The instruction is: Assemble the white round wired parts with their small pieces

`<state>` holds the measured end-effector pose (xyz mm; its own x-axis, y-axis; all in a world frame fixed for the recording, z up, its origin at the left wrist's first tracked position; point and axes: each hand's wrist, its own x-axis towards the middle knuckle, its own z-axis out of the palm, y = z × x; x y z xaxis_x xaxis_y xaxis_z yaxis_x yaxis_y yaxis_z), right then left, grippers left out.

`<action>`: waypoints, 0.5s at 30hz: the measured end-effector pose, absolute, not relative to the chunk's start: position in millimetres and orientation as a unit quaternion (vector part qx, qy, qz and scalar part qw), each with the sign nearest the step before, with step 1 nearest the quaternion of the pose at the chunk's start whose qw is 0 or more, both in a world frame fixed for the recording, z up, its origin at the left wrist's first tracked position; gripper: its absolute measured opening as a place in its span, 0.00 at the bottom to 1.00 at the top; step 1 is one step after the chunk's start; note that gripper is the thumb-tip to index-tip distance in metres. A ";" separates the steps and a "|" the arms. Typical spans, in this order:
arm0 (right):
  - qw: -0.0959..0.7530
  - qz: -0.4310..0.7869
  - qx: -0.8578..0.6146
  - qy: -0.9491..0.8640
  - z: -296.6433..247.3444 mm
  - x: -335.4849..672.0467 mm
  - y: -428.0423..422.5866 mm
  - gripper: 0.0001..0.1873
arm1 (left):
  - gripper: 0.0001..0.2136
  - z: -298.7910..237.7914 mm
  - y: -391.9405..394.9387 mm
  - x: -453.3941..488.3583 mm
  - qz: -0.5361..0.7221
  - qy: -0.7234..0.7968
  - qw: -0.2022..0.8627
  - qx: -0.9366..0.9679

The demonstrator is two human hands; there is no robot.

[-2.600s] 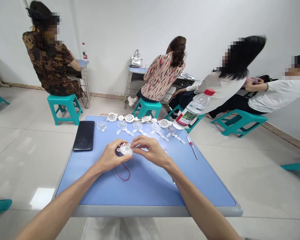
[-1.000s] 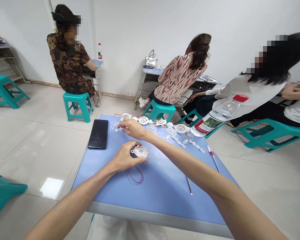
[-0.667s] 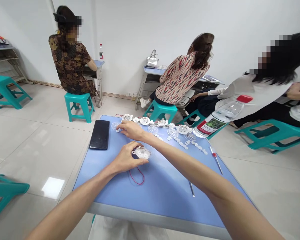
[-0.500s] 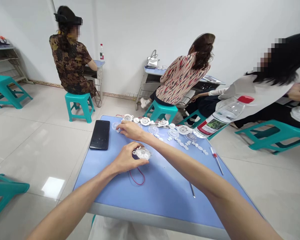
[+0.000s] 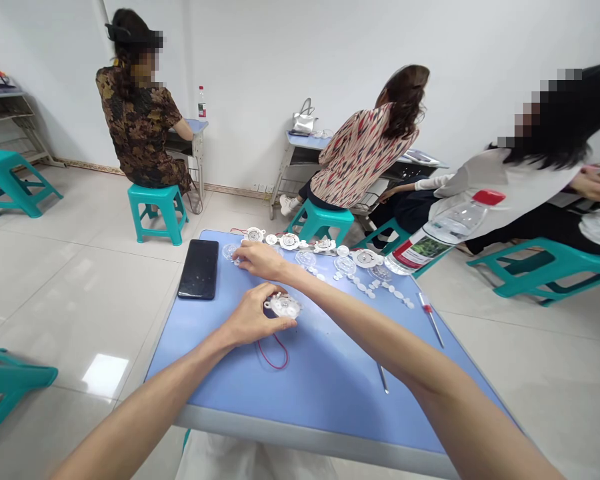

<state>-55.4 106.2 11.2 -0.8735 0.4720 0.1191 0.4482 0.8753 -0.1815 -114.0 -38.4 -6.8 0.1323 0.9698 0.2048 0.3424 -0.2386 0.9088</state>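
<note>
My left hand (image 5: 255, 315) is closed round the edge of a round white plastic device (image 5: 284, 306) with a ring tab and a clear-looking middle. A red cord loop (image 5: 280, 360) lies on the table beneath that hand. My right hand (image 5: 261, 260) reaches across above the left one to the table's far left. Its fingertips are pressed together beside a clear disc (image 5: 229, 252) and a small white piece; what they pinch, if anything, is too small to make out. Similar white devices (image 5: 366, 258) line the far edge, with clear discs (image 5: 305, 259) and small white parts (image 5: 363, 287) before them.
A black phone (image 5: 199, 269) lies at the table's left edge. On the right stand a water bottle (image 5: 420, 248) and a red-and-clear-handled screwdriver (image 5: 432, 320). A thin metal rod (image 5: 383, 378) lies by my right forearm. Several people sit on green stools (image 5: 159, 212) beyond.
My two hands keep the same places and grips. The whole view has shifted slightly. At the far right another person's hands have moved a little.
</note>
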 end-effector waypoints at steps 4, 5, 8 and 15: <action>0.080 0.075 -0.236 -0.965 11.2 -56.8 108.1 0.12 | 0.20 -7.1 -37.9 -113.8 0.432 0.496 0.363 0.660; 0.081 0.076 -0.235 -0.966 10.9 -57.1 108.7 0.12 | 0.21 -7.1 -37.7 -113.7 0.432 0.495 0.364 0.660; 0.085 0.078 -0.231 -0.966 9.8 -57.8 109.9 0.12 | 0.20 -6.5 -37.4 -113.7 0.430 0.495 0.363 0.662; 0.098 0.084 -0.223 -0.966 6.4 -59.9 112.8 0.11 | 0.19 -4.5 -37.4 -113.3 0.428 0.497 0.360 0.664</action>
